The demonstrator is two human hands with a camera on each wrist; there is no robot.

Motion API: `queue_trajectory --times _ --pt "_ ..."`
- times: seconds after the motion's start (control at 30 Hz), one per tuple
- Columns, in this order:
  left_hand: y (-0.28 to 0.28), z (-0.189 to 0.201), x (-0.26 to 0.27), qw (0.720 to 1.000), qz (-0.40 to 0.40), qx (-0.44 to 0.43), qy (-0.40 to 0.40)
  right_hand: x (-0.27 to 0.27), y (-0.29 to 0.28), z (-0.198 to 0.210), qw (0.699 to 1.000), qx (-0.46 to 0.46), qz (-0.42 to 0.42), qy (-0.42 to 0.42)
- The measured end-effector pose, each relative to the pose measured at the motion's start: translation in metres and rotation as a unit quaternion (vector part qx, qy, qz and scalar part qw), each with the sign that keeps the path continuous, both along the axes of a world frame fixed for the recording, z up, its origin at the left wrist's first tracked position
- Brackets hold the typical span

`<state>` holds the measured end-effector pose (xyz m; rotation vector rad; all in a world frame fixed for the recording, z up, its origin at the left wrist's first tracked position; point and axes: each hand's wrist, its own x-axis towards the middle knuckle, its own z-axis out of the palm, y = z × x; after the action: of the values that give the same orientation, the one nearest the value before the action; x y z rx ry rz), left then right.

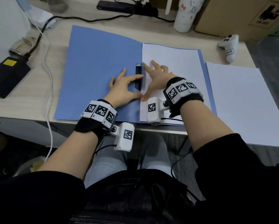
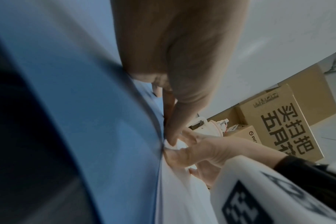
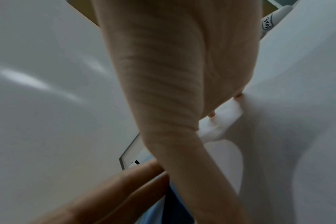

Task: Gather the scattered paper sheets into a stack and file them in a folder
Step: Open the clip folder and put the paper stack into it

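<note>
Blue folder (image 1: 95, 65) lies open flat on the wooden surface (image 1: 58, 46), near edge along the surface's front edge. White paper sheets (image 1: 172, 62) sit on its right half, left edge butted against the spine, where a black clip (image 1: 138, 76) stands raised.

Left hand (image 1: 125, 88) rests palm-down on the folder's left half, fingers spread & straight; index lies across the clip, thumb tip at the spine, touching the right thumb. It grasps nothing, just presses. Left wrist view shows its thumb (image 2: 175, 118) down at the fold where blue meets white.

Right hand (image 1: 158, 76) lies spread on the filed sheets, fingers straight, index tip by the clip's top end, thumb at the sheet's left edge. Also released, flat pressing. Right wrist view is dim & close: its fingers (image 3: 173, 91) seem to bear on paper, can't say more.

2nd paper stack (image 1: 242, 101) lies right of the folder, just beside it, near part overhanging the surface's front edge. Only a thin strip of blue shows between filed sheets & folder's right edge.

Farther out: white game controller (image 1: 229, 46) behind the 2nd stack, Hello Kitty tumbler (image 1: 185, 15) & cardboard box (image 1: 242, 15) at the back right, black power adapter (image 1: 7, 75) w/ cables at left. Bare surface left of the folder & behind it.
</note>
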<state>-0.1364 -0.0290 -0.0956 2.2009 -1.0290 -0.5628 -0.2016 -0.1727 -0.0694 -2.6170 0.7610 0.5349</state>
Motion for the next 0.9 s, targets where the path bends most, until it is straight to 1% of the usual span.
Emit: queue_trajectory --times 0.2,0.43,0.57,0.7,0.8,0.9 --pt "0.003 0.005 0.000 0.999 -0.035 0.018 0.006 0.004 -0.001 -0.003 1.000 0.001 -0.010 0.001" --pt "-0.005 -0.002 0.001 0.988 -0.090 0.100 -0.074 -0.004 -0.003 -0.013 0.999 0.002 -0.022 -0.040" --pt "-0.009 0.002 -0.001 0.981 -0.101 0.139 -0.091 -0.010 -0.002 -0.015 0.998 0.009 -0.022 -0.066" --pt "-0.011 0.004 -0.003 0.974 -0.107 0.165 -0.108 -0.016 0.002 -0.015 0.998 0.007 -0.002 -0.063" --pt "-0.010 0.005 -0.004 0.974 -0.116 0.160 -0.115 -0.019 0.011 -0.013 0.998 0.008 0.012 -0.067" --pt "0.000 0.007 0.002 0.984 -0.105 0.107 -0.095 -0.017 0.022 -0.011 0.996 -0.002 0.031 -0.089"
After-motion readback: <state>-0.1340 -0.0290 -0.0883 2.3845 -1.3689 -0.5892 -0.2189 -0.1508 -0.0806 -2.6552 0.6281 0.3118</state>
